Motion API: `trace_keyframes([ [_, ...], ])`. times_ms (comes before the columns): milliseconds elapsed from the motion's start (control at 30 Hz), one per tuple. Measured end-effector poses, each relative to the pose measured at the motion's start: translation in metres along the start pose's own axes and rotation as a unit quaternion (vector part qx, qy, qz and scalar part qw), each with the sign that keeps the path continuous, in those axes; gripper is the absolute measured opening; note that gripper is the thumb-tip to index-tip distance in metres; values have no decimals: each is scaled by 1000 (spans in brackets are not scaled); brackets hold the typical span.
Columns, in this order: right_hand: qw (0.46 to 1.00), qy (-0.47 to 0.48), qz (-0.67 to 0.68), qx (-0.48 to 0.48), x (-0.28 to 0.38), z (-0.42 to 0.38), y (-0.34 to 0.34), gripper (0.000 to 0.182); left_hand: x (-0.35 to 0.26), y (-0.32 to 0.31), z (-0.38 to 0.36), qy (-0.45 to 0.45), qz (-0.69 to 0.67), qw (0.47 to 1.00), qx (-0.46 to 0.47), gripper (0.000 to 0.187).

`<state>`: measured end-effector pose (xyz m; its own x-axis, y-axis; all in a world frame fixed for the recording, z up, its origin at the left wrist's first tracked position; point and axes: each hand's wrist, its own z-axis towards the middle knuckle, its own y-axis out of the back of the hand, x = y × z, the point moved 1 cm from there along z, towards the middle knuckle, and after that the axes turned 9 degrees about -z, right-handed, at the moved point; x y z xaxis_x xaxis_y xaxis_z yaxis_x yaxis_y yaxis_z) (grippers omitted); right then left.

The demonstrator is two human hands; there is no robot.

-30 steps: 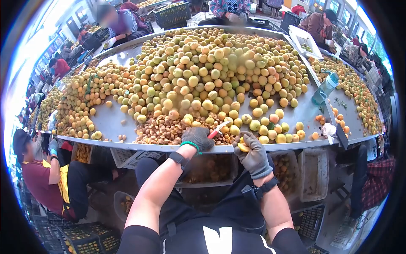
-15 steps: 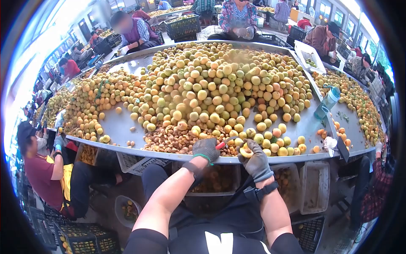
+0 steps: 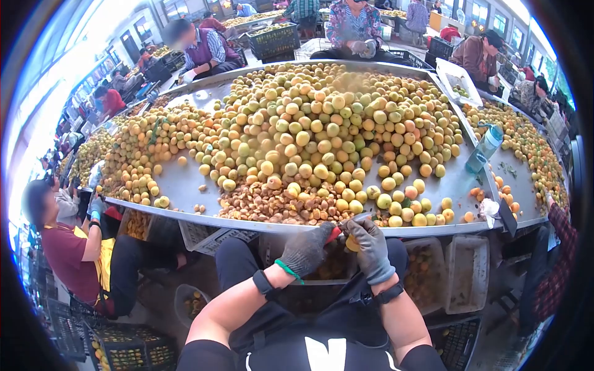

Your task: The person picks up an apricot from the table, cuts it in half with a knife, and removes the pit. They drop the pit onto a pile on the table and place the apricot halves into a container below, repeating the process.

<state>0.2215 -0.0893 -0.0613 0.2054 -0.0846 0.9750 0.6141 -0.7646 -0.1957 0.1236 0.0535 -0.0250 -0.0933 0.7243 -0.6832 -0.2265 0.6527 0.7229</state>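
Both my hands wear dark grey gloves and meet just below the near rim of the metal table [image 3: 179, 185]. My left hand [image 3: 306, 250] grips a small knife with a red handle [image 3: 335, 234]. My right hand [image 3: 371, 247] is closed around a yellow apricot [image 3: 352, 243], only partly visible between the fingers. The knife points toward that fruit. On the table right above my hands lies a heap of brown pits [image 3: 266, 207], and behind it a large pile of yellow-green apricots [image 3: 322, 123].
A blue water bottle [image 3: 486, 148] stands on the table at the right. Plastic crates [image 3: 461, 272] hang under the table edge, some holding fruit. A seated person in red [image 3: 68, 253] works at my left; other people [image 3: 349, 28] sit across the table.
Both hands have dropped from the table rim to just below it and come closer together. The knife blade, clearly seen a second ago, is now mostly hidden between the gloves.
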Motion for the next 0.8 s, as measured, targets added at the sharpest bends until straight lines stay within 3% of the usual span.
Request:
trace_keyframes([
  [33, 999, -7, 51, 16, 5, -6, -3, 24, -1, -4, -6, 66, -22, 997, 27, 26],
  [67, 998, -15, 52, 13, 10, -12, -3, 24, 5, -10, -11, 71, -25, 997, 34, 26],
  [133, 961, -110, 235, 96, 16, -23, -1, 19, 14, -16, -18, 45, -289, 956, 18, 39],
  [200, 936, -113, 314, 113, 16, -34, 0, 22, 13, -10, -26, 74, -327, 941, 43, 42],
  [333, 939, -113, 320, 53, 12, -51, 6, 28, 2, -2, -43, 113, -299, 948, 6, 38],
  [433, 951, -132, 273, 68, 33, -71, -2, 38, 0, -6, -59, 26, -130, 990, -36, 29],
  [467, 950, -135, 272, 66, 35, -78, -3, 38, 0, -7, -63, 28, -133, 990, -35, 29],
  [533, 963, -153, 196, 104, 34, -90, -4, 43, -1, -8, -71, -56, -15, 997, -44, 28],
  [733, 963, -131, 234, 22, 10, -107, -21, 47, -8, -14, -90, -154, 98, 983, -22, 18],
  [800, 971, -86, 222, -4, 6, -109, -20, 49, -11, -12, -96, -135, 90, 987, 5, 21],
])
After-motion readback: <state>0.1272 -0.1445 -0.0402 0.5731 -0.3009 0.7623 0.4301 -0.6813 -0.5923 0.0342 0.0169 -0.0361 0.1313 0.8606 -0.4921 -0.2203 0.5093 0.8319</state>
